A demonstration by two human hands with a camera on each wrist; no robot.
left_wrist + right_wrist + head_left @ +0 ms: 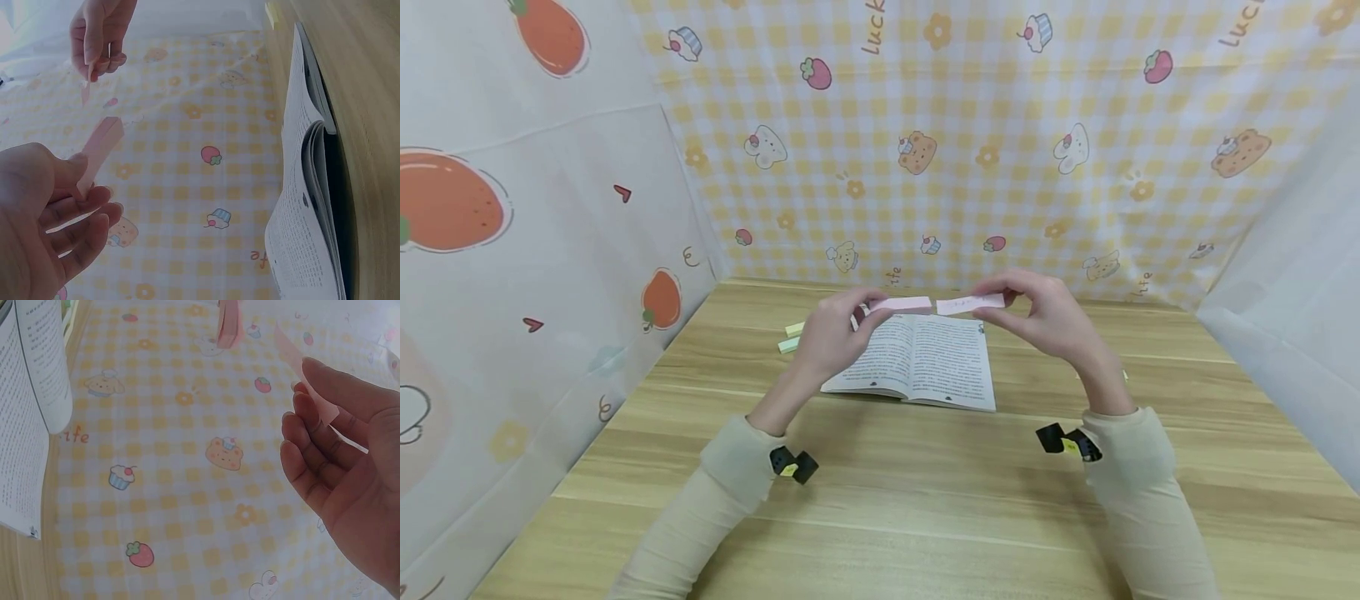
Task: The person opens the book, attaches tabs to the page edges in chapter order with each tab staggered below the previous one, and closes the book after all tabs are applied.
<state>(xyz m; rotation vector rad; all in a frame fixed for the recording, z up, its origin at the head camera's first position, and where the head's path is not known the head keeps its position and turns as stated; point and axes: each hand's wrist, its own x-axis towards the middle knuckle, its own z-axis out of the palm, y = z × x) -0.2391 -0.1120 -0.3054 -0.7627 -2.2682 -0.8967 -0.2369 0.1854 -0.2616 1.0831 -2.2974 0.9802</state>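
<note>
My left hand (835,333) pinches a pink sticky-note pad (908,304) between thumb and fingers, above the far edge of an open book (951,358). In the left wrist view the pad (103,147) shows its thickness. Level with it, my right hand (1045,312) pinches a single pink sticky note (957,305) by its right end. Faint marks run along that note. A narrow gap separates note and pad. In the right wrist view the thin note (290,350) stands out past the thumb and fingertips.
Behind my left hand lie a yellow sticky-note pad (793,329) and a green one (788,345), partly hidden. A small pale thing (1124,375) shows beside my right wrist. The wooden table (910,492) meets a checked cloth (880,208) at the back.
</note>
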